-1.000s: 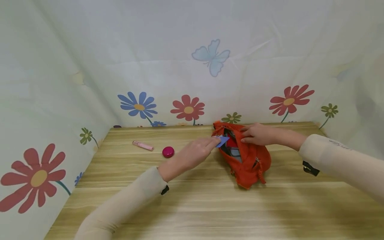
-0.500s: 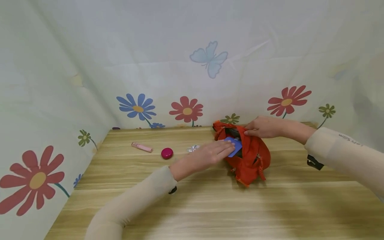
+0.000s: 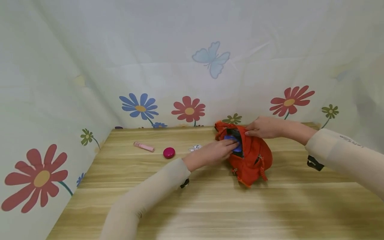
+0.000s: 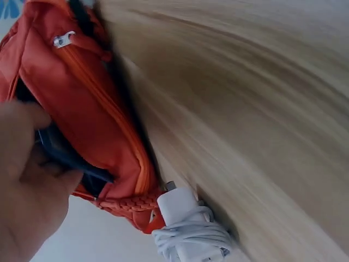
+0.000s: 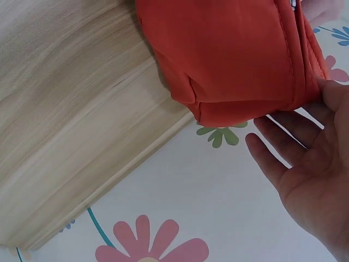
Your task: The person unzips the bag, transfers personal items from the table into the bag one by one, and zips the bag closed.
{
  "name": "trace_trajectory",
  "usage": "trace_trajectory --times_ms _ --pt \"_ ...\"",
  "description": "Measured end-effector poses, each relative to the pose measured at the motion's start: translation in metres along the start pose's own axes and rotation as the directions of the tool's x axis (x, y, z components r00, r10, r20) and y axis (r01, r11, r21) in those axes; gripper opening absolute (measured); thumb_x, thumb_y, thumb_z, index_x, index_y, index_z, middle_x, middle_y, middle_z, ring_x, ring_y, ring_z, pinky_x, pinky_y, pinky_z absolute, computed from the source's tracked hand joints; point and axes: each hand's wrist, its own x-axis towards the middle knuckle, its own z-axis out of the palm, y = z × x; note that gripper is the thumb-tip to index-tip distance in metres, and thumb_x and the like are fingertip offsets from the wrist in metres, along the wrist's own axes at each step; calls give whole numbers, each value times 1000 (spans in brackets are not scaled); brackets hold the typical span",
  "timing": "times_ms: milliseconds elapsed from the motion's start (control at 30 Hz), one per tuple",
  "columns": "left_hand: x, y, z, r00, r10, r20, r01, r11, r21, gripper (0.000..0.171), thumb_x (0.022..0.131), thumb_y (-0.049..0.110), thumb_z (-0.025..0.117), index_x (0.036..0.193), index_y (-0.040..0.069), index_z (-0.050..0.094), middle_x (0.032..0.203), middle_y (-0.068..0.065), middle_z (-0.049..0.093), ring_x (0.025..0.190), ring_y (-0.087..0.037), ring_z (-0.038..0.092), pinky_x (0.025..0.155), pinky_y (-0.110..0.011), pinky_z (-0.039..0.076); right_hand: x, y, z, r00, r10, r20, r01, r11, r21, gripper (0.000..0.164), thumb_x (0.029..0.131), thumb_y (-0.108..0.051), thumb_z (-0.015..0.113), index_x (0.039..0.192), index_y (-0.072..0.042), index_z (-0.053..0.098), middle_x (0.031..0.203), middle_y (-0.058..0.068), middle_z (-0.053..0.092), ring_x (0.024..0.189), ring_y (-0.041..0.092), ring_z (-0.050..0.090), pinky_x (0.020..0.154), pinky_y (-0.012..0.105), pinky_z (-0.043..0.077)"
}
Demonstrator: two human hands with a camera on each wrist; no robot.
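Observation:
An orange-red zippered bag (image 3: 255, 156) lies on the table with its mouth spread. My left hand (image 3: 217, 151) reaches into that mouth, its thumb and fingers on a flat blue card-like item (image 3: 237, 146). In the left wrist view the left hand (image 4: 32, 174) has the item, dark here, between thumb and fingers; its far part is hidden inside the bag. On the other side, my right hand (image 3: 265, 127) holds the bag's edge. The right wrist view has the thumb on the red fabric (image 5: 229, 54) and the fingers of the right hand (image 5: 311, 147) behind the rim.
Left of the bag lies a white charger with its cable wound round it (image 4: 188, 226). Farther left on the wooden table (image 3: 210, 206) are a round magenta case (image 3: 169, 153) and a pink tube (image 3: 144, 146). A flowered curtain (image 3: 156, 80) hangs behind the table.
My left hand has moved right and deeper into the bag with the blue item, which now shows less. The white charger has come into sight. My right hand has shifted slightly along the edge.

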Motion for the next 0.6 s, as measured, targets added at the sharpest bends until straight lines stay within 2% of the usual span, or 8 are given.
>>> trace_trajectory --times_ms 100,167,233,333,400,433,533,600 --pt "4 -1 2 1000 -1 0 1 991 -135 48 107 17 47 152 3 44 158 -13 41 147 -25 37 120 -31 31 0 1 1 1000 -10 -7 10 1000 -7 32 106 -25 56 121 -4 73 96 4 74 76 12 62 73 36 52" --pt "0 -2 4 999 -39 -22 34 981 -189 46 106 18 49 150 2 47 157 -15 43 146 -27 38 120 -32 29 0 0 2 1000 -13 -7 13 1000 -1 35 106 -26 55 125 -2 71 90 4 73 72 13 61 71 35 51" --pt "-4 -5 6 993 -86 -76 69 977 -204 39 106 20 53 141 3 54 147 -14 51 137 -27 48 116 -32 37 0 -1 3 1000 -8 -5 8 1000 1 37 106 -27 54 129 -1 69 95 8 74 76 15 64 73 36 53" --pt "-12 -7 7 979 -119 -168 81 973 -216 26 104 22 59 123 5 64 123 -11 61 111 -23 59 98 -30 49 -1 -1 2 1000 19 3 -19 1000 6 41 106 -27 54 134 1 65 108 18 74 87 23 70 82 43 57" --pt "-15 -8 8 973 -94 -208 53 979 -195 19 103 19 61 114 5 68 112 -8 64 102 -21 60 91 -30 51 -1 -2 2 1000 32 -2 -32 1000 2 42 106 -27 54 135 2 64 121 21 71 95 24 71 87 45 56" --pt "-17 -8 8 974 -76 -212 38 983 -181 18 103 18 61 114 5 69 112 -8 65 102 -21 61 92 -30 51 -1 -1 2 999 34 -4 -34 999 0 42 106 -27 54 135 3 63 121 22 70 91 24 71 86 45 57" --pt "-20 -4 7 985 -24 -170 -1 990 -144 24 103 13 60 123 6 70 124 -9 67 117 -23 59 104 -31 46 0 -2 4 999 40 1 -40 999 20 41 106 -25 54 134 4 63 104 18 74 69 16 63 74 37 53" --pt "-20 0 8 993 16 -118 -27 996 -88 32 103 13 57 133 7 66 135 -7 64 127 -24 55 113 -31 39 1 -2 5 999 41 -1 -41 999 29 41 106 -25 54 133 4 64 98 12 75 62 10 56 69 34 49"
